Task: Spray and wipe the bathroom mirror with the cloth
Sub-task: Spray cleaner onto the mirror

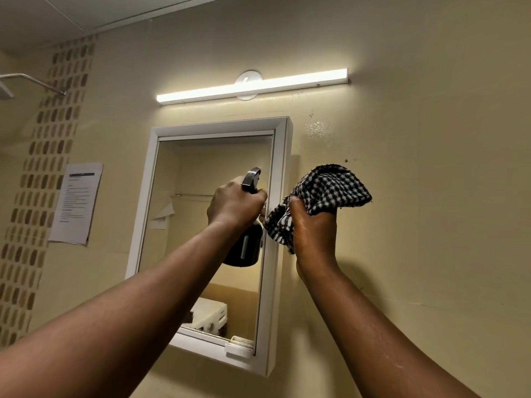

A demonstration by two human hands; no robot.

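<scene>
Beside the mirror (207,214) frame's right edge, right hand (311,225) grips cloth (330,188).

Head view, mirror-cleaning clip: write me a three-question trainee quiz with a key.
1. Which hand holds the spray bottle?
2. True or false: the checked cloth is pressed flat on the mirror glass.
3. What is mounted on the wall directly above the mirror?

Key:
1. The left hand.
2. False; the right hand holds it bunched, off to the right of the mirror frame.
3. A lit light bar.
</scene>
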